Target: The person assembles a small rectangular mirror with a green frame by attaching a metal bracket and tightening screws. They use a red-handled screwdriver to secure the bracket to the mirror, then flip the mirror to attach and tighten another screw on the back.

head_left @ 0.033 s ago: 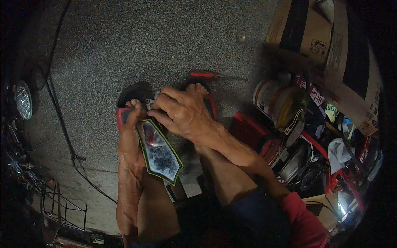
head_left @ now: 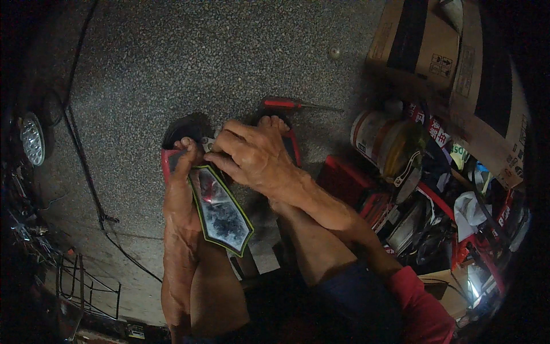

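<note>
A long angular mirror (head_left: 222, 221) with a yellow-green edge hangs between my knees, glass side up, and looks like a motorcycle rear-view mirror. My left hand (head_left: 182, 189) grips it along its left side, most of the fingers hidden. At the mirror's far end, my right hand (head_left: 249, 152) is closed, with thumb and forefinger pinched together. A small silvery metal piece (head_left: 207, 141) shows at those fingertips. Whether it belongs to the mirror or is a separate tool, I cannot tell. A red-handled screwdriver (head_left: 283, 104) lies on the floor beyond my right hand.
My sandalled feet stand beside the hands on the speckled floor (head_left: 229, 57). To the right are a large round tub (head_left: 372, 135), a red box (head_left: 346, 183), cluttered parts and cardboard boxes (head_left: 421, 51). On the left lie a black cable (head_left: 86, 166), a round lamp (head_left: 32, 137) and a wire rack (head_left: 86, 286).
</note>
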Tool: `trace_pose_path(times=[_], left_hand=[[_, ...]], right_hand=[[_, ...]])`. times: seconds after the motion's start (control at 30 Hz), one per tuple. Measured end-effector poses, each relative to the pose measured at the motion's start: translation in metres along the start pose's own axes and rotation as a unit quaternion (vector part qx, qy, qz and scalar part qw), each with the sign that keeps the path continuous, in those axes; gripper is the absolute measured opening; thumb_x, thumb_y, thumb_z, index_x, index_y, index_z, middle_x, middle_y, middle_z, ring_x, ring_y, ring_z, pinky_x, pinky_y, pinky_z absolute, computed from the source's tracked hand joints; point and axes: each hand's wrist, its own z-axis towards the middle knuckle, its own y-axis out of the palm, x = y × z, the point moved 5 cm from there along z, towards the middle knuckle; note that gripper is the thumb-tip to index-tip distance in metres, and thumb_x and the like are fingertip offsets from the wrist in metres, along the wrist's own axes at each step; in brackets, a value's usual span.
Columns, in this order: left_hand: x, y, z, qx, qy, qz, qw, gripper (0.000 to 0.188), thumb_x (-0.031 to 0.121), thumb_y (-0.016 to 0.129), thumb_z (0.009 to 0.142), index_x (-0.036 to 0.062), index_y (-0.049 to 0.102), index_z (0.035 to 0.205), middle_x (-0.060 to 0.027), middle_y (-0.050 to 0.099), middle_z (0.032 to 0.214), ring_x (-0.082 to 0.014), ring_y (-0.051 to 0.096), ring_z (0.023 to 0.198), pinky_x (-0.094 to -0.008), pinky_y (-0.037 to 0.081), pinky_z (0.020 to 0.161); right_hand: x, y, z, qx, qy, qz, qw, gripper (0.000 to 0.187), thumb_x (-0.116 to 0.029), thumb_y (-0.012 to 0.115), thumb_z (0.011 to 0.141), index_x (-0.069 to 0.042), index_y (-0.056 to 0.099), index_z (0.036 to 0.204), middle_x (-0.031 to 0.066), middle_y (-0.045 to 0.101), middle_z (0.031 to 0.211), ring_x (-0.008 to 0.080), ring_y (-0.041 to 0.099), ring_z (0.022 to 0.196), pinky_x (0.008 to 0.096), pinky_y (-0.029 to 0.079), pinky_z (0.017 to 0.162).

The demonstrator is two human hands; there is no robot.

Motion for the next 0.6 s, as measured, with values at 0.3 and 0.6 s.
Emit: trace_pose_path(times=[0.3,0.6], left_hand=[[0.001,-0.001,0.003,-0.017,0.023,0.03,0.999,0.012,0.02,0.059,0.091,0.0148,0.057,0.101,0.0058,0.058,0.092,-0.007,0.056,0.086,-0.023,0.046,0.076],[0.003,0.003,-0.002,-0.007,0.021,0.057,0.998,0.01,0.021,0.056,0.092,0.0142,0.057,0.099,0.0051,0.057,0.089,-0.0073,0.056,0.082,-0.0234,0.047,0.075]], right_hand=[[-0.002,-0.005,0.001,0.012,-0.013,0.0,1.0,0.019,-0.022,0.077,0.067,-0.012,0.064,0.075,0.0007,0.056,0.077,0.0244,0.054,0.059,0.0407,0.039,0.054],[-0.004,-0.007,-0.002,0.009,-0.018,0.01,1.0,0.011,-0.012,0.07,0.069,-0.012,0.066,0.079,0.0032,0.057,0.078,0.0284,0.053,0.062,0.044,0.04,0.06]])
